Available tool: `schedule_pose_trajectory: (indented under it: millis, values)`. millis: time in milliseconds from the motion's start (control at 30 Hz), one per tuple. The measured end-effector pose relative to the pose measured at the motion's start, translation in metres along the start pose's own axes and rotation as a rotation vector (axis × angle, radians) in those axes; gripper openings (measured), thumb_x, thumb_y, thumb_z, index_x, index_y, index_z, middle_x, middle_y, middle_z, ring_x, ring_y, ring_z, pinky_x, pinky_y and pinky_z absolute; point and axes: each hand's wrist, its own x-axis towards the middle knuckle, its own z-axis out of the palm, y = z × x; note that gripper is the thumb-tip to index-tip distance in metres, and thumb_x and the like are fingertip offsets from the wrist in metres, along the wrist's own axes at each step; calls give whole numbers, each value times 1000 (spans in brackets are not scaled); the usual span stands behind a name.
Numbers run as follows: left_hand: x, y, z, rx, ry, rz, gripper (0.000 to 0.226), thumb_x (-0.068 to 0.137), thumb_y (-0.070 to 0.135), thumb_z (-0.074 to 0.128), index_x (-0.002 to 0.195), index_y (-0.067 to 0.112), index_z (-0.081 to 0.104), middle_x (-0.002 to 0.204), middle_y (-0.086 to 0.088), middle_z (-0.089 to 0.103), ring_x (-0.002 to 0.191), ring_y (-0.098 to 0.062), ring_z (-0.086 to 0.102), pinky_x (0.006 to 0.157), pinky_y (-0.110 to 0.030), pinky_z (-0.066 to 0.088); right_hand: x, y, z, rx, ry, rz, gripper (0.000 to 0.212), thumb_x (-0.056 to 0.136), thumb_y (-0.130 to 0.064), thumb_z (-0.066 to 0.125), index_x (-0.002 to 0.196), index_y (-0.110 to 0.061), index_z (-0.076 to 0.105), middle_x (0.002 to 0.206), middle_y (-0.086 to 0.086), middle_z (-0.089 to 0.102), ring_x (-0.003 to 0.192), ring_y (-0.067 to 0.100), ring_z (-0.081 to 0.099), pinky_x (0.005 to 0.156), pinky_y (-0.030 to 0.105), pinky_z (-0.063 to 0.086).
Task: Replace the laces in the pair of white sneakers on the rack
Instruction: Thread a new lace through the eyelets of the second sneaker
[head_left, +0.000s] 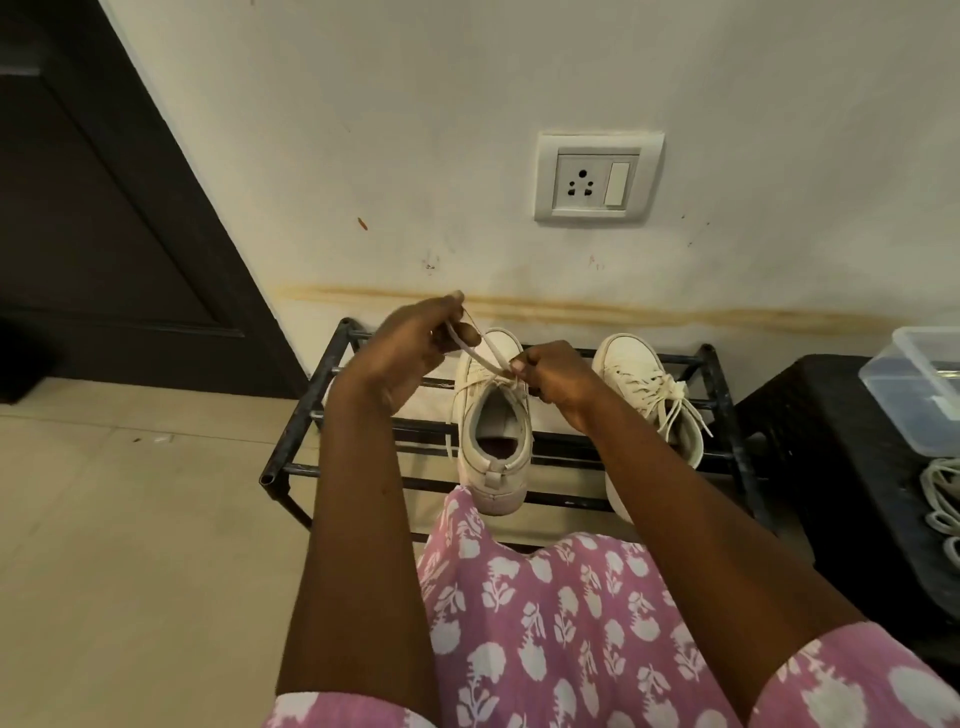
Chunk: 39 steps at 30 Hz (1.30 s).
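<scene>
Two white sneakers stand on a black metal rack (291, 441), heels toward me. Over the left sneaker (493, 441) my left hand (410, 353) pinches a white lace (480, 356) and holds it taut, up and to the left. My right hand (550, 376) pinches the same lace close to the shoe's upper eyelets. The right sneaker (654, 400) has its laces tied in a loose bow, and my right forearm covers part of it.
A black stool (831, 441) at the right carries a clear plastic box (919, 384) and a bundle of spare white laces (943, 499). The wall with a socket plate (597, 176) is just behind the rack. A dark door (104, 208) is at the left, above tiled floor.
</scene>
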Motion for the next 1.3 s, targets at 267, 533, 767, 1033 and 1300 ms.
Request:
schedule_pose_trajectory:
  millis: [267, 533, 767, 1033, 1300]
  values:
    - [-25, 61, -64, -42, 406, 99, 18, 85, 24, 67, 74, 14, 56, 53, 9, 42, 41, -3, 29, 39, -15, 28, 0, -1, -5, -500, 55, -267, 21, 91, 1, 50, 92, 4, 71, 75, -1, 52, 79, 16, 48, 56, 23, 23]
    - [-2, 33, -85, 1127, 456, -172, 51, 88, 37, 62, 127, 5, 56, 132, -16, 53, 119, -33, 51, 98, -38, 40, 1, -5, 1, -453, 52, -224, 21, 92, -1, 50, 99, 3, 70, 99, 13, 65, 83, 14, 48, 54, 17, 32]
    - [11, -23, 0, 909, -44, 85, 47, 73, 34, 78, 114, 14, 68, 114, -6, 69, 105, -10, 60, 86, -20, 39, 1, -3, 3, -340, 49, -142, 20, 92, -5, 52, 98, 1, 70, 104, 15, 67, 85, 15, 52, 67, 22, 35]
    - [26, -47, 12, 977, 87, 305, 20, 82, 16, 69, 98, 5, 74, 88, -16, 73, 85, -26, 68, 79, -29, 49, 0, -1, 0, -338, 75, -194, 18, 89, -6, 59, 100, 1, 71, 103, 14, 70, 89, 17, 59, 76, 22, 38]
    - [27, -64, -9, 868, 162, 189, 13, 83, 4, 66, 92, 1, 75, 80, -13, 72, 54, -3, 53, 67, -18, 45, -2, 6, -24, -705, 58, -323, 18, 86, -4, 63, 100, 0, 73, 98, 15, 71, 80, 11, 54, 55, 1, 31]
